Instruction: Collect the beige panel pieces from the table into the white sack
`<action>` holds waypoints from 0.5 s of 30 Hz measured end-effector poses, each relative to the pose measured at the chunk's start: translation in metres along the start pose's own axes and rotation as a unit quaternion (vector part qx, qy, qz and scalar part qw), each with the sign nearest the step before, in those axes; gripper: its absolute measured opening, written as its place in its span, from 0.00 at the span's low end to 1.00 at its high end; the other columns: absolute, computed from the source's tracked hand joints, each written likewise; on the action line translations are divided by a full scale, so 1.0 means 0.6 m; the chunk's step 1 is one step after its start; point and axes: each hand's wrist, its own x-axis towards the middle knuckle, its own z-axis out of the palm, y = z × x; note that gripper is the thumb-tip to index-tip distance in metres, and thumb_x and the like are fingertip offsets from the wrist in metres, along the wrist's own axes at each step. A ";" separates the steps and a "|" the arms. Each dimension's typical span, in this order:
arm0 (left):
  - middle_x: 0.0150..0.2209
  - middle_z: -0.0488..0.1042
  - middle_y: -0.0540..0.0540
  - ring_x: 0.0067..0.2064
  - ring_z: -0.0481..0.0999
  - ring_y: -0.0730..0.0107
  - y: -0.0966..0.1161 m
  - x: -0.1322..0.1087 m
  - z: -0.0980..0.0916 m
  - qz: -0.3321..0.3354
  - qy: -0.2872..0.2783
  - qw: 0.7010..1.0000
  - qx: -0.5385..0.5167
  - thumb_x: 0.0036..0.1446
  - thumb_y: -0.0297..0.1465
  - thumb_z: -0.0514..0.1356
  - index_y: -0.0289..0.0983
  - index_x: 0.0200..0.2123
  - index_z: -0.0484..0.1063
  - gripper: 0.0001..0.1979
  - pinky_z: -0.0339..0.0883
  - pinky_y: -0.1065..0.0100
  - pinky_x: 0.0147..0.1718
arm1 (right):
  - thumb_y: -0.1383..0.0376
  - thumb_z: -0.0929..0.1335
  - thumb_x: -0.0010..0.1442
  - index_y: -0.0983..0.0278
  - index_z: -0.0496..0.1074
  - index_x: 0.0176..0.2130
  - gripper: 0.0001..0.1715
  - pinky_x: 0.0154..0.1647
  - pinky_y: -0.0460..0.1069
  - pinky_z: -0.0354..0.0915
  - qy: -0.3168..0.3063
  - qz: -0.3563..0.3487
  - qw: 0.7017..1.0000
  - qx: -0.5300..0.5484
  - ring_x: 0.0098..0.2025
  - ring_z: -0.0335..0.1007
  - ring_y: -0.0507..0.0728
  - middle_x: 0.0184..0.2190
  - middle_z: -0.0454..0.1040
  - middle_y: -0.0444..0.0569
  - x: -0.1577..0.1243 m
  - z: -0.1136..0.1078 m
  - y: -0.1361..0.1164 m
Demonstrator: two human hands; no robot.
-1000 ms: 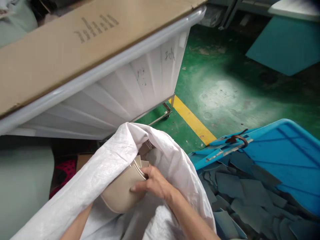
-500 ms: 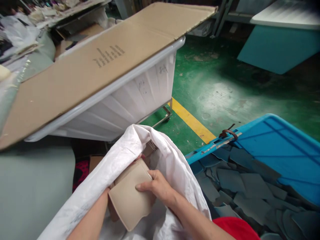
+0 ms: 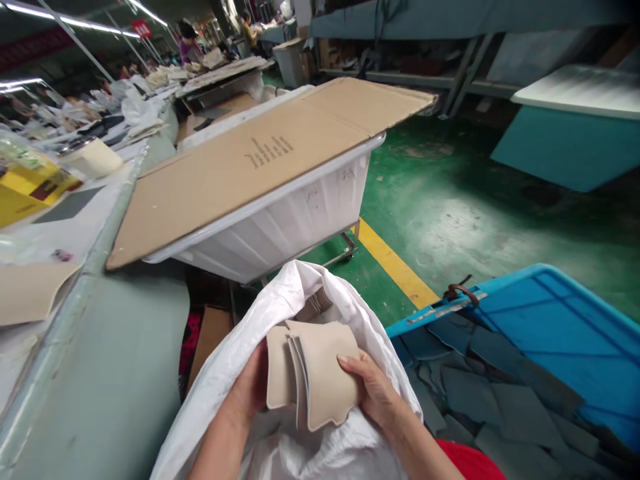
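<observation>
Several beige leather pieces (image 3: 330, 373) are held between my two hands, inside the mouth of a white sack (image 3: 373, 320). My right hand (image 3: 373, 387) grips their right side, thumb on the front face and fingers hidden behind. My left hand (image 3: 253, 380) is closed around the left edge of the pieces, its fingers mostly out of sight behind them. The pieces are fanned a little apart in the middle. Deeper in the sack, near its far rim, more stacked beige pieces (image 3: 317, 303) show their edges.
A blue crate (image 3: 555, 300) with grey cut pieces stands at the right. Ahead, a white wheeled bin (image 3: 280, 227) carries a cardboard sheet (image 3: 310, 127). A worktable (image 3: 107, 267) runs along the left. A teal bin (image 3: 560, 147) stands at the far right; people work in the background.
My view has tilted up, bringing more of the worktable and room into sight. The leather pieces have turned more upright and fanned apart, and my left hand shows more at their left edge.
</observation>
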 end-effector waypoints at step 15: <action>0.46 0.78 0.41 0.50 0.75 0.52 -0.047 -0.122 -0.024 0.047 0.004 0.999 0.015 0.41 0.42 0.73 0.38 0.50 0.73 0.32 0.67 0.62 0.46 | 0.59 0.77 0.41 0.64 0.75 0.42 0.27 0.44 0.58 0.69 -0.054 0.007 0.997 -0.047 0.40 0.76 0.68 0.34 0.79 0.54 -0.029 0.030 0.015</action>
